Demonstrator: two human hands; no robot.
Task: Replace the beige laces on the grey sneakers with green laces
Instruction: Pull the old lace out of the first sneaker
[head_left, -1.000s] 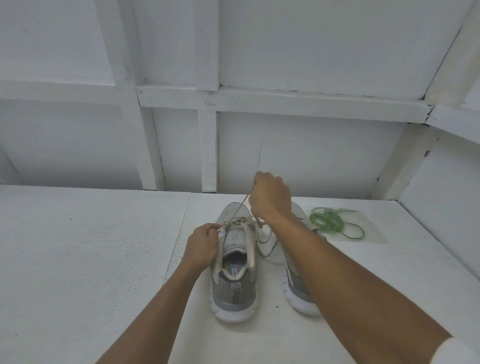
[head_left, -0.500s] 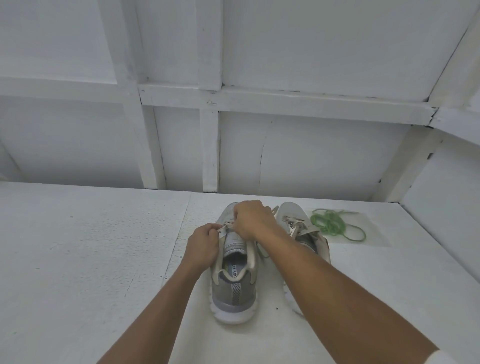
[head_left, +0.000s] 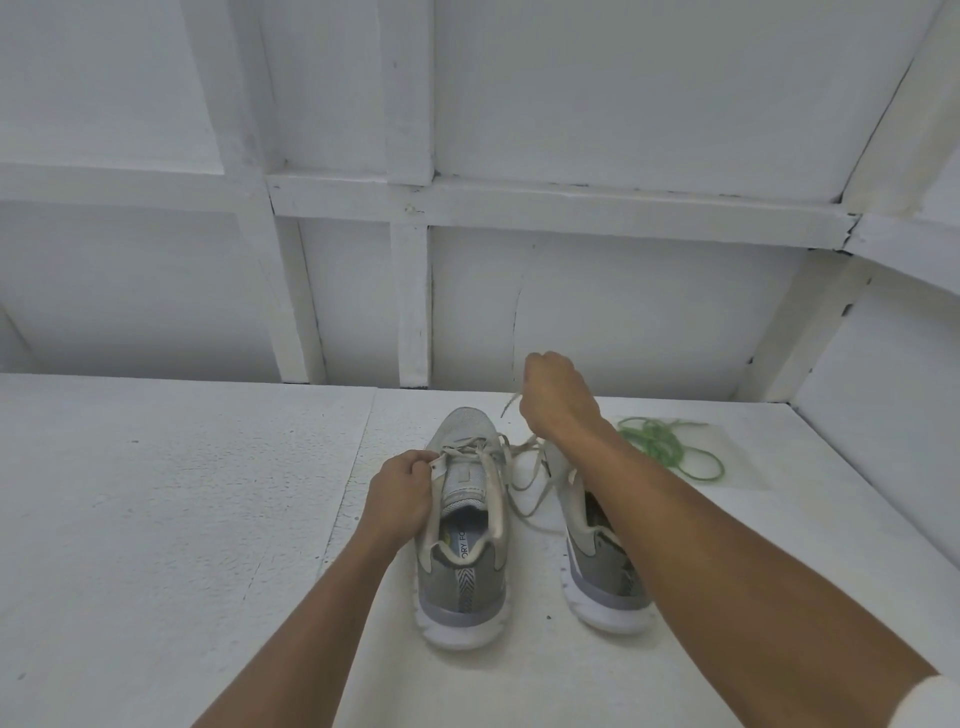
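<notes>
Two grey sneakers stand side by side on the white surface, heels toward me. The left sneaker (head_left: 462, 561) has its beige lace (head_left: 524, 467) partly loosened, with slack looping down between the shoes. My left hand (head_left: 402, 491) grips the left edge of that sneaker's eyelet flap. My right hand (head_left: 553, 397) is raised above the toes and pinches the beige lace, its end sticking out to the left. My right forearm hides much of the right sneaker (head_left: 602, 566). The green laces (head_left: 667, 447) lie in a loose coil to the right.
The white tabletop (head_left: 182, 519) spreads wide to the left. A white panelled wall (head_left: 571, 312) rises just behind the shoes, and a side wall closes in at the far right. A thin clear sheet lies under the green laces.
My right hand has risen from the left sneaker's tongue up and to the right, drawing the beige lace out with it. My left hand has stayed on the eyelet flap.
</notes>
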